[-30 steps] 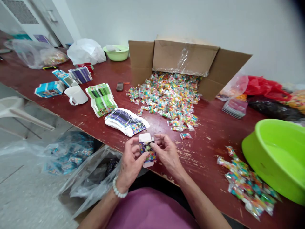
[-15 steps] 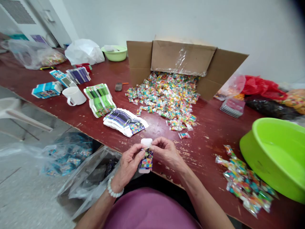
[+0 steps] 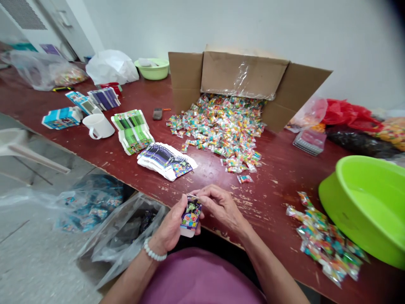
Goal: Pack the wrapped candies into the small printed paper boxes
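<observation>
My left hand is wrapped round a small purple-and-black printed carton, with its thumb along the left side and fingertips showing at the right. The carton's lower end shows a white flap; the upper flap now lies folded over at the top edge. My right hand has its thumb and fingers closed at that top edge; its fingertips partly hide the flap. Just beyond the hands lies a fanned stack of flat purple cartons. Whether anything is inside the held carton is hidden.
A cardboard box spills wrapped candies over the red table. A green basin and loose candies are at right. Green cartons and a white mug stand left. A plastic-lined box sits below the edge.
The carton's raised white top flap has been folded down. My left hand has shifted its hold round the carton, which has tilted and moved slightly left and down.
</observation>
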Demonstrator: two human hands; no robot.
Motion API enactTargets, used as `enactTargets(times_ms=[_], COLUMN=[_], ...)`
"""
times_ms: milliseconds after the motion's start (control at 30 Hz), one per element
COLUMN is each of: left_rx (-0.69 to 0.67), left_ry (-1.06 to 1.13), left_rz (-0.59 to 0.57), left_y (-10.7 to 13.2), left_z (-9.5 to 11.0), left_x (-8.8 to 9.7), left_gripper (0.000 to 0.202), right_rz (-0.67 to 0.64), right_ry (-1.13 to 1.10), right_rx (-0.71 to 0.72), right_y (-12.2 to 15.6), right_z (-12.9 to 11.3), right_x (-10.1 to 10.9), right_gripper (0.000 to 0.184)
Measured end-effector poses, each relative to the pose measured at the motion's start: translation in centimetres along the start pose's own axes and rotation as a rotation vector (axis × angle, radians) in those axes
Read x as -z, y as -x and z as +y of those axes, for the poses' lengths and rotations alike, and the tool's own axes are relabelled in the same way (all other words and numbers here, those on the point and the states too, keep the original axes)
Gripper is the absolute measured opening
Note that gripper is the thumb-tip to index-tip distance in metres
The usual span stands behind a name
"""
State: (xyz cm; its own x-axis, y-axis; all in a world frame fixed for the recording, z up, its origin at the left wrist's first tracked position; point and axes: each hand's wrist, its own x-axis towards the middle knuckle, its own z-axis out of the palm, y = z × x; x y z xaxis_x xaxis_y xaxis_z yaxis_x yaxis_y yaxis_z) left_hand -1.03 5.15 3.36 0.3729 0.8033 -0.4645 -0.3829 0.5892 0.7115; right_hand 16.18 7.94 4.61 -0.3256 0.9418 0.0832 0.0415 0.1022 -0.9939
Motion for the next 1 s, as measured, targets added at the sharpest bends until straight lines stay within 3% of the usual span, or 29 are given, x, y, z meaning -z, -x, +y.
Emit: enactTargets(times_ms=[267,367,500,733,900,1000], left_rx=[-0.148,-0.199,-0.213,-0.164,-0.159,-0.137], left_ry=[-0.230,-0.266,-0.255,-0.223,-0.182,-0.125], left_rz=[0.107,0.082,0.066,0.028,0.046,0.060], left_y=[-0.4,-0.4,-0.4,-0.3,-0.2,-0.4], left_z=[-0.2,0.1,0.3,0.0,0.2,-0.1], left_x=[-0.3,-0.2,-0.1,0.0,-0.4,-0.5], left_gripper=[0.063,0.061,0.057,0.057,0.066,0.067], right_rz=[0.024,0.069,0.140,0.103,-0.046,-0.101], right_ry=[-0.245,-0.307,-0.171,-0.170,-0.140,0.032], right_rx=[-0.188,-0.188,-0.093,-0.167,-0.070,0.037], right_y=[-1.2,-1.4,-1.0,-0.9,-0.6,-0.3], right_z=[0.3,0.2,-0.1,-0.1,-0.9,-1.4], right_x=[-0.4,-0.7,-0.9,-0.6,0.1,0.4], right_gripper=[0.022,0.021,0.016,0.017,0.018,0.009])
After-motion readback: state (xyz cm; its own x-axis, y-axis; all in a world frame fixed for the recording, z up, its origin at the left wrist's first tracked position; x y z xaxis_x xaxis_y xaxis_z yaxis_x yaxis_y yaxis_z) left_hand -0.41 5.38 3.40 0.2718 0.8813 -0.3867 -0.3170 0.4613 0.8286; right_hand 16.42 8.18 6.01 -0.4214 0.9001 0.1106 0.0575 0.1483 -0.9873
